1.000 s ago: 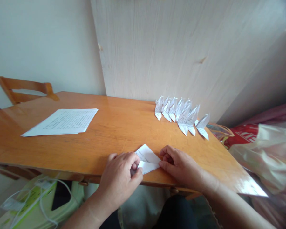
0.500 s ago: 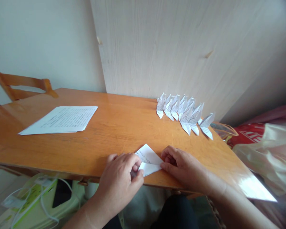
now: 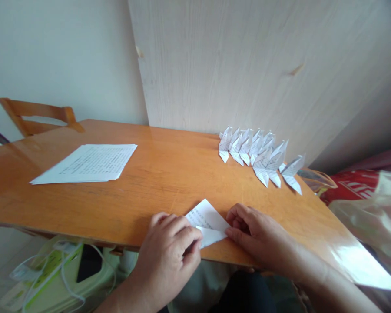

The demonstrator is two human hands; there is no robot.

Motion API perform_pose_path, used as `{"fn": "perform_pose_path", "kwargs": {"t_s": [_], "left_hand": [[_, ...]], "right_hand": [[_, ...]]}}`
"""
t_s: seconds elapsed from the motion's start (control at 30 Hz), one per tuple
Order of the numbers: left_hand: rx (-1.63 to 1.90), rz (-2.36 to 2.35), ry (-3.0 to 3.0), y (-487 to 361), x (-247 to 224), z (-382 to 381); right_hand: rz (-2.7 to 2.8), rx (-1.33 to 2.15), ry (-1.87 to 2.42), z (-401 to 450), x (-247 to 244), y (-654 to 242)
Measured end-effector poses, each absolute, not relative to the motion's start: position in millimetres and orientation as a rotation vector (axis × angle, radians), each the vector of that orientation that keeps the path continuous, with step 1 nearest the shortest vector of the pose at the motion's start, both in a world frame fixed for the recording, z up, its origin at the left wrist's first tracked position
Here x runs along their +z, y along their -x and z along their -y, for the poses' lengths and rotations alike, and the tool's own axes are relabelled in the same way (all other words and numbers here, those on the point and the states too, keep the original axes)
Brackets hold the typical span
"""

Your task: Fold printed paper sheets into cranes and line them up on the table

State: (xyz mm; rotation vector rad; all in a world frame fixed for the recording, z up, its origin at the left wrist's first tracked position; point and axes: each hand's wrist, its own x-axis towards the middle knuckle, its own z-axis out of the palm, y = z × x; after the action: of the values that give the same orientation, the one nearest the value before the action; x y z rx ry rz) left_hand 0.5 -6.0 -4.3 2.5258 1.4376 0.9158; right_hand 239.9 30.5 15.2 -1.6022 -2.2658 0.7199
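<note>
A partly folded sheet of printed paper (image 3: 208, 221) lies near the front edge of the wooden table (image 3: 169, 174), its pointed corner facing away from me. My left hand (image 3: 174, 250) covers its left side, with thumb and fingers closed on the folded flap. At the right corner, my right hand (image 3: 252, 232) pinches the paper between curled fingers and thumb. Several folded paper pieces (image 3: 262, 161) with upright points stand in a cluster at the back right. A stack of printed sheets (image 3: 91, 163) lies flat on the left.
A wooden chair (image 3: 39, 114) is behind the table's left end. Under the front edge are a pale green box (image 3: 65, 278) and white cables. Red and cream bags (image 3: 371, 208) sit beyond the right edge.
The view has shifted slightly, so the scene appears a little further right. My left thumb and fingers have drawn closer together over the flap. My right hand keeps its pinch.
</note>
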Motion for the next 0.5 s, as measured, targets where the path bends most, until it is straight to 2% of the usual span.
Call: {"fn": "perform_pose_path", "kwargs": {"t_s": [0.23,0.5], "left_hand": [[1.033,-1.351,-2.637,3,-14,12],[1.012,-1.219,-2.671,9,-15,16]], "right_hand": [[2.257,0.708,1.596,-30,10,-241],[2.282,0.703,1.571,-32,4,-245]]}}
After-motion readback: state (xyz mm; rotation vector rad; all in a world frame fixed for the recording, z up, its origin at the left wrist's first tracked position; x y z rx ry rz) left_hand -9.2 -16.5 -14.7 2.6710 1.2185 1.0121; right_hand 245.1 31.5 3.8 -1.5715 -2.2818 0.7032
